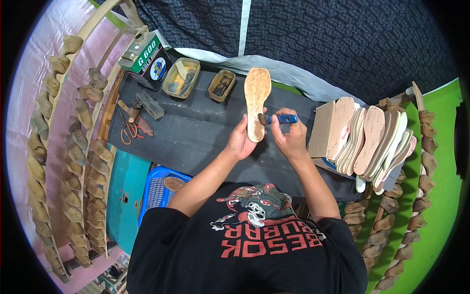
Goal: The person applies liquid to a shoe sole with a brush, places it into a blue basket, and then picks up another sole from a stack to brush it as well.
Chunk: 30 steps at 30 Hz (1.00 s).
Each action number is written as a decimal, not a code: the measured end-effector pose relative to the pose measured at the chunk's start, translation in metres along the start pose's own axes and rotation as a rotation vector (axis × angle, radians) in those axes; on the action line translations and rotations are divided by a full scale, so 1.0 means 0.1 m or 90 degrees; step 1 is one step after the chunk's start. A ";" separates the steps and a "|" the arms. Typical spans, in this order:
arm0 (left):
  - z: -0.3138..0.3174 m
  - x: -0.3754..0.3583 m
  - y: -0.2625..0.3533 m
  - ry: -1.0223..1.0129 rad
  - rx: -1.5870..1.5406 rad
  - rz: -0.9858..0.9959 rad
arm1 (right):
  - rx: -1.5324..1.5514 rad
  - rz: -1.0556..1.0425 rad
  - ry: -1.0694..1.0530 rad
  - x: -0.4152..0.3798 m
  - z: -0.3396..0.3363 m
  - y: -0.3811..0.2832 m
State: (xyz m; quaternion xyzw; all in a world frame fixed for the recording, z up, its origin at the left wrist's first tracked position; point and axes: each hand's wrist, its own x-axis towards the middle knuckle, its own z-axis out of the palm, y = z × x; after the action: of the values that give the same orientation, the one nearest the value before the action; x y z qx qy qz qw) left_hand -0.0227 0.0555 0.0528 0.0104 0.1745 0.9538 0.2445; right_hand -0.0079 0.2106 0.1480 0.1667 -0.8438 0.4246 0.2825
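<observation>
I hold a sole (257, 102) upright over the middle of the worktop (196, 137), its heel end pinched in my left hand (241, 141); my right hand (290, 137) closes its grip on a blue-handled brush (276, 119), whose bristles touch the sole near the heel; the face turned to me looks mottled and tan, and I cannot tell how much of it is coated, so I judge the brushing on this one to be under way rather than finished; a stack of soles (372, 139) leans at the right edge of the worktop, and whether those are done or waiting I cannot tell; at the far edge stand a tin (146, 58) and two trays (182, 77); scissors (128, 131) lie near the left edge; both forearms reach forward from my body, elbows bent, wrists drawn in close, the hands nearly meeting at the sole.
</observation>
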 end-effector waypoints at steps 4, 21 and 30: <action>-0.01 0.02 -0.04 -0.001 0.012 -0.002 | -0.010 -0.049 -0.049 -0.12 0.00 -0.08; 0.02 0.02 -0.11 0.023 0.029 0.023 | 0.007 -0.001 -0.010 -0.22 -0.08 -0.04; 0.05 -0.01 -0.16 0.032 0.024 0.009 | -0.043 0.003 0.042 -0.14 -0.15 0.02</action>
State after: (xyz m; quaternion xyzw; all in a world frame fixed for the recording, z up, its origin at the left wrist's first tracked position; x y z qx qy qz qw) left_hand -0.0136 0.0703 0.0525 -0.0080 0.1984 0.9520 0.2329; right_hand 0.0075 0.2245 0.1454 0.1407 -0.8483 0.4017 0.3149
